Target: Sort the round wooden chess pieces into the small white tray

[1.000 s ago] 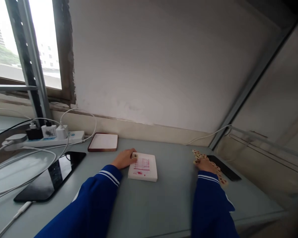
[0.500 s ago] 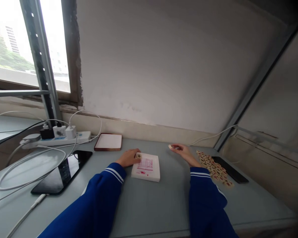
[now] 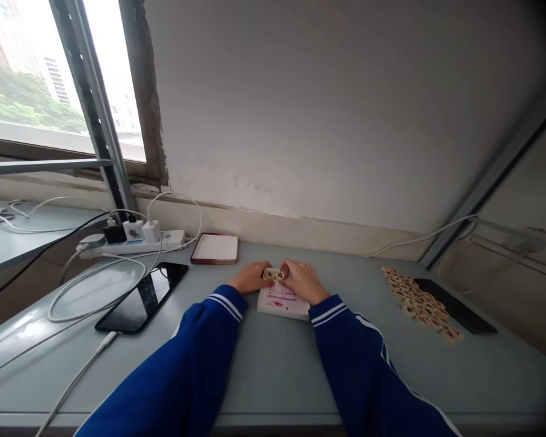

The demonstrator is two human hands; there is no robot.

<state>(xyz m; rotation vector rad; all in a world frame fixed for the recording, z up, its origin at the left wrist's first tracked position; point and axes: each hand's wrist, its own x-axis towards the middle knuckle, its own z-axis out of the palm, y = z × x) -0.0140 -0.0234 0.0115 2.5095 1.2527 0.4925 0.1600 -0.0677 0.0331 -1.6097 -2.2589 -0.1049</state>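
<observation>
Left hand (image 3: 253, 278) and right hand (image 3: 304, 281) clasp two pieces (image 3: 279, 274) at the far edge of a box (image 3: 281, 300).

so the black tablet (image 3: 143, 296) is lying flat with a bright reflection on the screen, and a white charging cable (image 3: 107, 342) is plugged into its near end. a loop of white cord (image 3: 50, 309) sprawls just left of the tablet. beyond the tablet there's a white power strip (image 3: 171, 238) loaded with a black adapter (image 3: 114, 233) and a couple of white ones, all by a grey metal post (image 3: 101, 109). the window (image 3: 16, 136) is up past the tablet too, with trees (image 3: 22, 100) and buildings outside. well off to the tablet's right, a thin white wire (image 3: 418, 241) runs along the scuffed wall (image 3: 300, 121).
</observation>
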